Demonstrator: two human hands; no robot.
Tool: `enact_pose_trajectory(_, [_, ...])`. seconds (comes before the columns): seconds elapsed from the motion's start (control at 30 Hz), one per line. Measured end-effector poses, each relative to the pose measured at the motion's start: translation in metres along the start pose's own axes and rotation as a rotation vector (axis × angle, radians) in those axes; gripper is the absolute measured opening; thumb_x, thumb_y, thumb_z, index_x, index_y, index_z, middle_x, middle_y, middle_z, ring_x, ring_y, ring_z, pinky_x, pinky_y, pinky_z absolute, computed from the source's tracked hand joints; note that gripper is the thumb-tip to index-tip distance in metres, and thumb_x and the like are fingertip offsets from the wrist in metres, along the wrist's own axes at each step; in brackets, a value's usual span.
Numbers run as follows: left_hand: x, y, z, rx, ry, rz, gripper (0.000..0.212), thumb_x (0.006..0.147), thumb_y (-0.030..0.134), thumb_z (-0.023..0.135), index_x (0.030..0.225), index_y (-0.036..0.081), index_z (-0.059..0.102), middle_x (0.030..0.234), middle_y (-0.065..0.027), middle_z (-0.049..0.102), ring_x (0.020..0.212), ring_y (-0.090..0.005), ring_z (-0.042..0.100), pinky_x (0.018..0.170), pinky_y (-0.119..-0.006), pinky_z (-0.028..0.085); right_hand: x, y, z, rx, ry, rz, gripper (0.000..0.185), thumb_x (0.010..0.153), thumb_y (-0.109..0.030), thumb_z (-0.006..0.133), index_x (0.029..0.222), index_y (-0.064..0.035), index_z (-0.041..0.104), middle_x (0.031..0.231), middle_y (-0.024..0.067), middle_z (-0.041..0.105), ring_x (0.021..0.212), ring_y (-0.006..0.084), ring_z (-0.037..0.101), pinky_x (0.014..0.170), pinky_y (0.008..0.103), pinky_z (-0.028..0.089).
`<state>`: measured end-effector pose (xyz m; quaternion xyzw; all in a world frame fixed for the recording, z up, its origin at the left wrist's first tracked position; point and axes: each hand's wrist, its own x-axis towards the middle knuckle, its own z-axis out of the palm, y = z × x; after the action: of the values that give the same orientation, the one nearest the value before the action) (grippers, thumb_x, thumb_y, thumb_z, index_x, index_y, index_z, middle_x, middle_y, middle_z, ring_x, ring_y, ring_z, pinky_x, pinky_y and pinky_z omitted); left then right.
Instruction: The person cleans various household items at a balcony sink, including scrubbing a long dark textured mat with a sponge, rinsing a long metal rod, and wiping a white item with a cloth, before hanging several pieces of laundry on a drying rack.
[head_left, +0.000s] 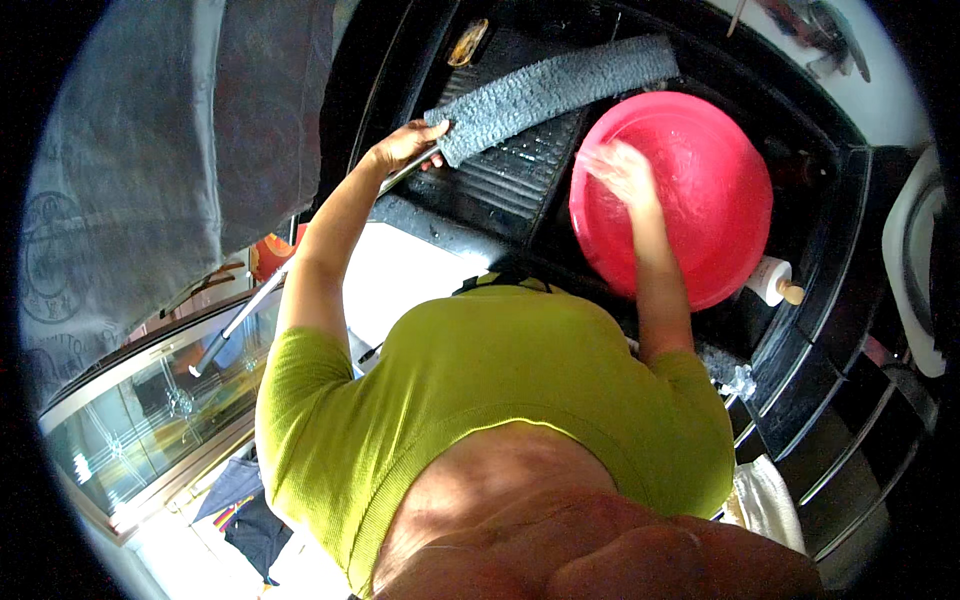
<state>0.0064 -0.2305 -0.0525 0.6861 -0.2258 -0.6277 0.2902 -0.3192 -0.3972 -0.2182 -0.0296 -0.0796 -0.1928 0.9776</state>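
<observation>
A flat mop with a grey, wet-looking textile pad (555, 90) lies slanted across a black ridged sink drainboard (495, 176). My left hand (411, 144) grips the metal pole (409, 172) and the near end of the pad, thumb on top. To the right stands a large pink plastic basin (739, 217) with water in it. Over the basin's left side is my right hand (621, 174), blurred by motion, fingers stretched out and nothing seen in them. Whether it touches the water cannot be told.
A white bottle (771, 280) lies beside the basin. A small dish (469, 43) with yellowish contents sits at the back left. A dark translucent sheet (172, 135) hangs at the left, above a glass-panelled frame (165, 405). White cloth (765, 502) hangs at the lower right.
</observation>
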Motion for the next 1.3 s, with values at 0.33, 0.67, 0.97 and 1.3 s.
enact_pose_trajectory(0.33, [-0.004,0.009,0.009,0.032,0.072,-0.03,0.044,0.085,0.047,0.047,0.091,0.005,0.054,0.071,-0.0045,0.059,0.054,-0.0123,0.056,0.043,-0.022,0.042,0.054,0.019,0.051,-0.644,0.465,-0.411,0.031,0.08,-0.009,0.056,0.108,0.0023,0.05,0.103,0.0131,0.057,0.093,0.0248,0.058,0.077,0.0363,0.05])
enact_pose_trajectory(0.67, [-0.004,0.0,0.019,0.295,0.177,-0.113,0.044,0.083,0.051,0.048,0.077,0.008,0.056,0.053,-0.0029,0.053,0.04,-0.0083,0.047,0.036,-0.02,0.034,-0.061,-0.043,-0.049,0.041,0.435,-0.331,0.036,0.083,-0.023,0.039,0.096,0.0077,0.054,0.096,0.0231,0.059,0.091,0.0349,0.056,0.084,0.0443,0.045])
enact_pose_trajectory(0.97, [-0.044,0.013,0.008,0.277,0.135,-0.186,0.051,0.078,0.057,0.051,0.062,0.009,0.051,0.044,-0.0022,0.045,0.033,-0.0114,0.042,0.031,-0.024,0.03,0.127,0.102,0.108,-2.065,0.151,-0.031,0.057,0.09,-0.036,0.037,0.134,-0.0024,0.023,0.142,0.0167,0.014,0.132,0.028,0.009,0.107,0.0403,0.011])
enact_pose_trajectory(1.3, [-0.068,0.015,0.016,0.221,0.15,-0.131,0.047,0.081,0.05,0.052,0.066,0.006,0.051,0.05,-0.0022,0.048,0.036,-0.0083,0.04,0.033,-0.022,0.031,0.143,0.061,0.104,-2.398,0.041,0.122,0.076,0.081,-0.043,0.05,0.137,-0.0067,0.014,0.144,0.0125,0.008,0.133,0.025,0.006,0.108,0.0374,0.007])
